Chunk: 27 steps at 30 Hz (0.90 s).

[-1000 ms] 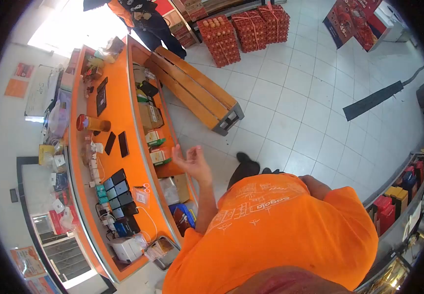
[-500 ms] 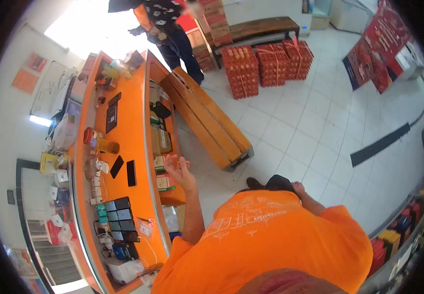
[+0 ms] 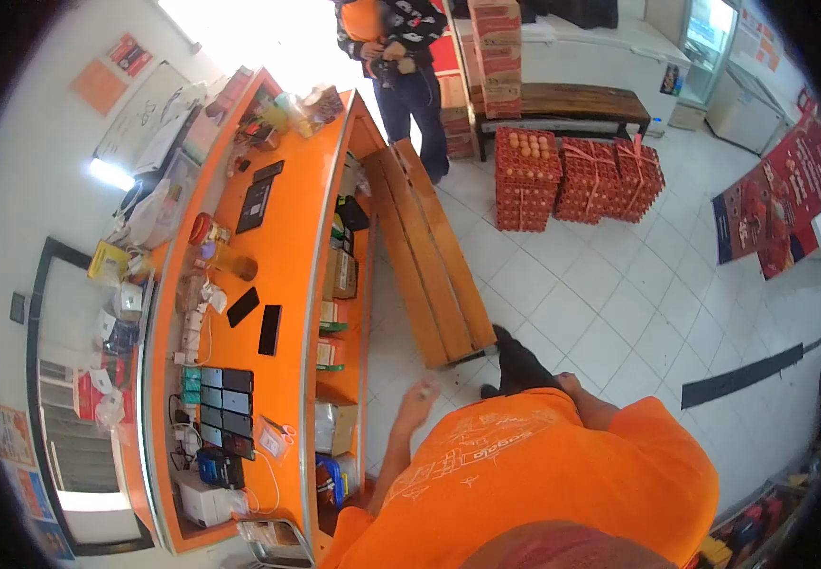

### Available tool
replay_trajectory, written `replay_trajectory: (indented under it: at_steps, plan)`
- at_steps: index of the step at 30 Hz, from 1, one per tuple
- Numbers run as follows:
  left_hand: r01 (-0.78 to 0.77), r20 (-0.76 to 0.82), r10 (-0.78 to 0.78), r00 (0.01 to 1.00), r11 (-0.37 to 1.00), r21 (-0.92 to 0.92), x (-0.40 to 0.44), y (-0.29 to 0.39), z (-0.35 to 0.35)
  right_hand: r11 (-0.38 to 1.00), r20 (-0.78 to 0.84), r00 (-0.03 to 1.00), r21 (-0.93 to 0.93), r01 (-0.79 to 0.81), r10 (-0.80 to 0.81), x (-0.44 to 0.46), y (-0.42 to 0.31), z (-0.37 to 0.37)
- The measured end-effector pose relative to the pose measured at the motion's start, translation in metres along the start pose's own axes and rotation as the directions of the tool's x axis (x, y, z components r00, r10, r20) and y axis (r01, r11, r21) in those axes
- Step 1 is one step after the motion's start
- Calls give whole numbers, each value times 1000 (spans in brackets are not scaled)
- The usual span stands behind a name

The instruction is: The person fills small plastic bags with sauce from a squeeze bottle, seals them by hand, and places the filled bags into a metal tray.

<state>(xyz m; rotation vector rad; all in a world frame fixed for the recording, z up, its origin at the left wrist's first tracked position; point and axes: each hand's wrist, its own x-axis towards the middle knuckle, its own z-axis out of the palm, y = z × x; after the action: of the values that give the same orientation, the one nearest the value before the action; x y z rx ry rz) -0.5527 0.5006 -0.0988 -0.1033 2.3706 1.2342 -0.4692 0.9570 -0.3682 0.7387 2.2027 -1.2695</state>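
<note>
My left hand is raised in front of the orange shirt, above the tiled floor. Its fingers are blurred, so their pose is unclear. The orange counter's shelves stand to its left, and the end of a wooden bench lies just beyond it. My right hand hangs low at the waist, beside a dark trouser leg, with its fingers mostly hidden.
The orange counter carries several phones, a laptop-like dark device and a white box. Ahead stand stacked red egg trays. A person stands by the bright doorway. A red banner is at right.
My left hand has dropped from beside the counter shelves toward my body, its spread fingers now blurred. The view has shifted, bringing more of the freezer and back wall in.
</note>
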Motion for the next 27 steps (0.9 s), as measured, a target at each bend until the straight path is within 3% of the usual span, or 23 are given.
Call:
replay_trajectory:
  at_steps: [1,2,3,4,5,6,7,9,12,15,16,17,18,19,20,21,22,24,27]
  plan:
    - [48,89,-57,994,994,99,0,-9,14,995,31,996,62,-80,79,5,-18,-7]
    - [81,160,-108,981,983,165,-1,-22,27,972,33,999,-229,48,-42,29,-12,-8]
    - [110,205,-146,968,978,179,2,-39,41,690,325,899,-578,435,-295,62,10,-5]
    - [139,234,-181,955,973,183,6,-58,50,796,168,954,-526,300,-249,48,-13,-16]
    - [170,256,-214,943,969,181,11,-75,56,795,189,964,-548,261,-187,28,-38,-33]
    - [200,268,-243,933,964,175,14,-88,60,892,205,977,-430,141,-56,24,-56,-45]
    - [226,274,-267,924,959,172,17,-97,62,805,232,960,-533,259,-156,28,-60,-54]
    - [271,276,-308,910,948,165,24,-108,62,977,261,965,-207,44,12,29,-78,-72]
    - [295,260,-327,909,943,153,41,-117,65,993,51,996,91,-71,66,16,-92,-83]
    - [293,220,-316,923,947,131,65,-108,67,951,43,997,298,-78,68,22,-70,-77]
    - [292,206,-312,928,949,122,76,-103,68,969,-13,999,244,-42,47,24,-54,-68]
    - [292,191,-310,931,949,118,86,-99,69,980,44,981,63,188,-191,23,-34,-68]
    - [284,197,-303,932,951,119,96,-97,71,863,190,896,-250,439,-401,54,19,-56]
    - [276,204,-296,933,954,119,106,-97,74,761,169,845,-372,532,-508,58,46,-44]
    - [267,215,-287,934,957,116,121,-99,83,824,186,914,-396,406,-361,53,46,-41]
    - [147,260,-178,949,980,132,140,-114,98,867,194,961,-422,265,-199,46,50,-36]
    - [27,311,-71,948,989,144,156,-138,115,880,174,965,-404,250,-194,36,58,-37]
    - [117,329,-160,931,982,146,131,-82,108,907,135,972,-355,228,-192,36,80,-28]
    - [-23,424,-32,905,992,125,138,-105,129,874,96,954,-383,299,-285,-17,39,-37]
